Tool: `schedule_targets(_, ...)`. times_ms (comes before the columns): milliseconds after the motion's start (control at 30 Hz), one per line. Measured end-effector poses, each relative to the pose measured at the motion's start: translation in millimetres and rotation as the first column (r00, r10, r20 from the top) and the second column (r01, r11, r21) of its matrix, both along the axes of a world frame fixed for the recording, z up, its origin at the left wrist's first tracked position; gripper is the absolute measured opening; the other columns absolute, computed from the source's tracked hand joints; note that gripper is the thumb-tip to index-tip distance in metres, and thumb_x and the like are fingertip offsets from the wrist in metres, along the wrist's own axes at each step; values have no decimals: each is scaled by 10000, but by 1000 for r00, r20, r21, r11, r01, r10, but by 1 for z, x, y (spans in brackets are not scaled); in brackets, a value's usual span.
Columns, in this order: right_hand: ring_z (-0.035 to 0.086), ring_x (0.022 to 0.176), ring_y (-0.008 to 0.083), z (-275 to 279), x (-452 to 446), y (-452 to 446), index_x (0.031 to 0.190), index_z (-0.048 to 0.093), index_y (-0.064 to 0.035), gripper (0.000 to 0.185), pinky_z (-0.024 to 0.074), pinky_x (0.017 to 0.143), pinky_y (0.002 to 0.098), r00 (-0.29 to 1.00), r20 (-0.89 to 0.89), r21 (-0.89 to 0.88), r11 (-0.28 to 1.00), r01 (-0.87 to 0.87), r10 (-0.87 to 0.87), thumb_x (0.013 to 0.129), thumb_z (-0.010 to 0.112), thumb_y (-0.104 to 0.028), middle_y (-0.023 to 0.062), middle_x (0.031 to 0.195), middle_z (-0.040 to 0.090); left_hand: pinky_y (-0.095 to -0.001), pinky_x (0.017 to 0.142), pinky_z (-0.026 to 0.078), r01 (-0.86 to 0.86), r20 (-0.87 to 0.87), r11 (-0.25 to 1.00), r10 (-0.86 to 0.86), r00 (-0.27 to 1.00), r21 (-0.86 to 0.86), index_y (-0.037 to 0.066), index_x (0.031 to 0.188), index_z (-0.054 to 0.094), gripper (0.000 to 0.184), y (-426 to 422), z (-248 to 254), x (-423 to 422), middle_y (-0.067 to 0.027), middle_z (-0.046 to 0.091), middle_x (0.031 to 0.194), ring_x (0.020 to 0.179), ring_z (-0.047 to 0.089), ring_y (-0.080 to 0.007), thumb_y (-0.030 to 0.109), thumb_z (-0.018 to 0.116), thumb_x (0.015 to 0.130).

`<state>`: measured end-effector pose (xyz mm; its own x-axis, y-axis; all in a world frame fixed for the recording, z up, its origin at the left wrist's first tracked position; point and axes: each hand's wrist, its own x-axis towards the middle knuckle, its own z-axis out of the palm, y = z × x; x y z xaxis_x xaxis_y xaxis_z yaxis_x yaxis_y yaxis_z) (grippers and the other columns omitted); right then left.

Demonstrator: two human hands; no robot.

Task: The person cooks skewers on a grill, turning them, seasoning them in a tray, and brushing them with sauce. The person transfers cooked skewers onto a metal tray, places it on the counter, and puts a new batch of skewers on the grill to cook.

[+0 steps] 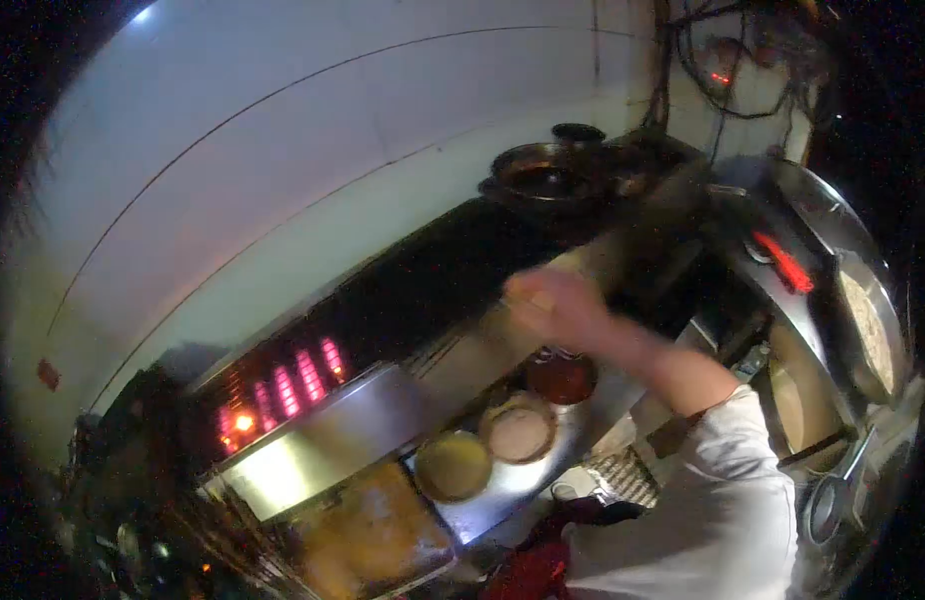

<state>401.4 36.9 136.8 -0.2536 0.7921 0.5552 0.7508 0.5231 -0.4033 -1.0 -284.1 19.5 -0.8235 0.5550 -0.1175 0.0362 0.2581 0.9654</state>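
Observation:
My right hand [553, 300], on a bare forearm with a white sleeve, reaches over the counter [471, 353]. It is blurred by motion, so its fingers and anything in them cannot be made out. Just below it is a dark red container [563, 380]. Beside that stand a bowl of pale contents [520, 432] and a yellowish bowl [453, 466]. Further left lies a tray [445, 560] of yellow-orange contents. My left hand does not show.
Glowing heating elements [301, 382] sit behind a metal guard [328, 440] at left. A dark pan [548, 178] stands at the back. To the right are a red-handled tool [785, 264], a large metal pan [871, 325], a strainer [828, 508] and a woven basket [628, 478].

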Motion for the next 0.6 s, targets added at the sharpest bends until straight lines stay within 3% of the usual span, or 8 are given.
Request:
schedule_targets(33, 606, 837, 251, -11, 48, 39, 949, 626, -58, 212, 479, 751, 351, 991, -101, 138, 985, 106, -92, 780, 601, -184, 112, 906, 631, -354, 795, 435, 51, -39, 993, -47, 998, 108, -4, 1128, 525, 370, 26, 17, 7, -125, 586, 998, 890, 540, -225, 256, 557, 866)
schedule_targets(67, 604, 848, 236, 18, 75, 46, 969, 618, -66, 218, 477, 747, 336, 942, -254, -23, 975, 223, -222, 774, 611, -162, 111, 914, 628, -324, 751, 441, 75, 23, 976, -82, 996, 204, 17, 1103, 534, 323, 50, 15, 5, -112, 595, 966, 860, 548, -205, 236, 553, 866)
schedule_targets(133, 590, 908, 250, 27, 137, 93, 988, 612, -89, 233, 467, 775, 371, 901, -23, 102, 895, 434, -434, 794, 588, -214, 132, 924, 618, -265, 663, 453, 88, 137, 919, -151, 979, 385, 59, 1052, 553, 232, 112, -11, 2, -86, 613, 901, 801, 563, -164, 197, 543, 866)
schedule_targets(233, 587, 909, 270, -6, 189, 171, 978, 613, -96, 272, 461, 781, 389, 908, 158, 106, 921, 374, -387, 776, 596, -278, 134, 893, 621, -183, 410, 324, 427, 251, 792, -563, 788, 436, 102, 978, 537, 133, 202, 35, 60, 14, 513, 623, 493, 446, -89, 184, 520, 876)
schedule_targets(333, 588, 900, 285, -14, 220, 245, 970, 617, -97, 307, 460, 780, 403, 922, 364, -130, 973, 192, -133, 746, 615, -306, 154, 880, 619, -201, 367, 276, 662, 243, 692, -722, 648, 288, 80, 907, 518, 110, 290, 105, 163, 37, 444, 576, 420, 352, -52, 179, 508, 862)
schedule_targets(433, 612, 829, 287, 21, 244, 295, 930, 615, -45, 352, 468, 756, 405, 896, 46, -129, 887, 443, -441, 717, 628, -325, 172, 803, 626, -186, 391, 257, 760, 182, 597, -802, 568, 259, 84, 879, 533, 93, 374, 116, 224, 37, 443, 582, 461, 369, -34, 173, 511, 861)
schedule_targets(533, 628, 723, 259, 25, 290, 318, 866, 600, 23, 419, 485, 665, 388, 780, -318, -472, 804, 362, -538, 706, 632, -363, 158, 708, 624, -199, 440, 292, 813, 105, 511, -858, 503, 278, 65, 867, 561, 121, 447, 107, 280, 27, 450, 589, 506, 388, -54, 179, 519, 863)
schedule_targets(600, 609, 646, 224, 0, 305, 338, 824, 590, 36, 436, 472, 578, 360, 788, -94, -303, 772, 559, -608, 693, 648, -375, 124, 642, 600, -213, 465, 314, 849, 18, 461, -881, 473, 259, 50, 857, 569, 135, 492, 87, 302, 20, 461, 599, 522, 397, -67, 177, 523, 861)
